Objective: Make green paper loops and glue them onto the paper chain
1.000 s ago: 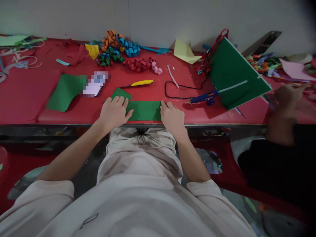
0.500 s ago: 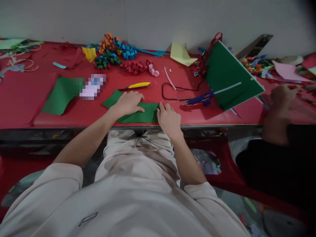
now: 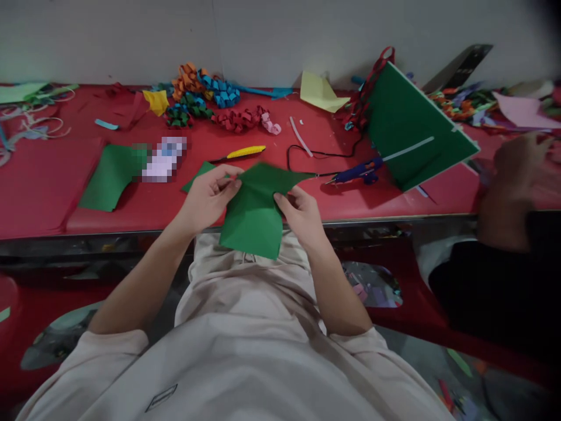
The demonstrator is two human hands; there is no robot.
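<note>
Here, left grip (image 3: 208,199): thumb and curled fingers pinched together on the left side of the green sheet (image 3: 254,216), a light hold that probably spares thin paper from creasing.
Right grip (image 3: 304,219): closed on the sheet's opposite side, thumb on the near face and fingers mostly hidden behind; two facing holds likely keep it spread.
Sheet's place: raised between both hands at the near edge of the counter (image 3: 144,207), lower part hanging over the lap, upper part bent away, presumably tilted for a clear look at its face.
Green piece (image 3: 199,175): flat on the counter, partly covered by the left hand.
Yellow cutter (image 3: 246,152): lying just beyond the sheet, seemingly kept within easy reach.
Blue glue gun (image 3: 353,172): to the right, nozzle towards the hands, with a pale glue stick (image 3: 412,147) projecting from its back; whether it touches the green board (image 3: 416,126) I cannot tell.
Larger green sheet (image 3: 103,178): well left, curled, beside a pixelated object (image 3: 164,159).
Paper curls (image 3: 228,93): bunched near the wall, perhaps to leave working room in front.
Co-worker's hand (image 3: 521,164): far right, blurred, apart from all this.
</note>
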